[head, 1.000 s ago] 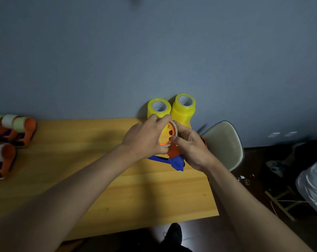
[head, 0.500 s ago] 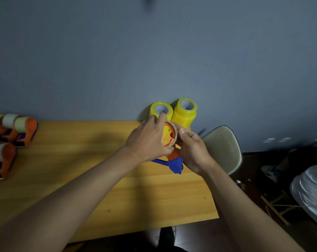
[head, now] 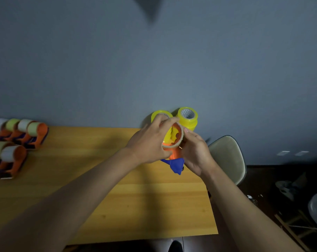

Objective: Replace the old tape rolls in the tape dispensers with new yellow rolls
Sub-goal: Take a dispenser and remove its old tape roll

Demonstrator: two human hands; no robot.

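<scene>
On the wooden table (head: pixel 99 179), both hands grip one dispenser: left hand (head: pixel 150 144) working the spent core (head: pixel 179 137), right hand (head: pixel 195 151) steadying the dispenser (head: pixel 174 155), while yellow rolls (head: pixel 187 118) and other dispensers (head: pixel 17 142) wait.

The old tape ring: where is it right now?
In the head view, the old tape ring sits right of centre, gripped between both hands, just before the yellow rolls by the wall.

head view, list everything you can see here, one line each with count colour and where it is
yellow tape stacks: two, yellow, table's far edge by the wall
held dispenser: one, orange with blue handle, between both hands
old tape ring: one, beige, nearly spent, on held dispenser
other dispensers: about five, orange, table's left end
table: one, yellow wood
chair: one, cream, right of table
left hand: grips the ring
right hand: holds the dispenser
</scene>
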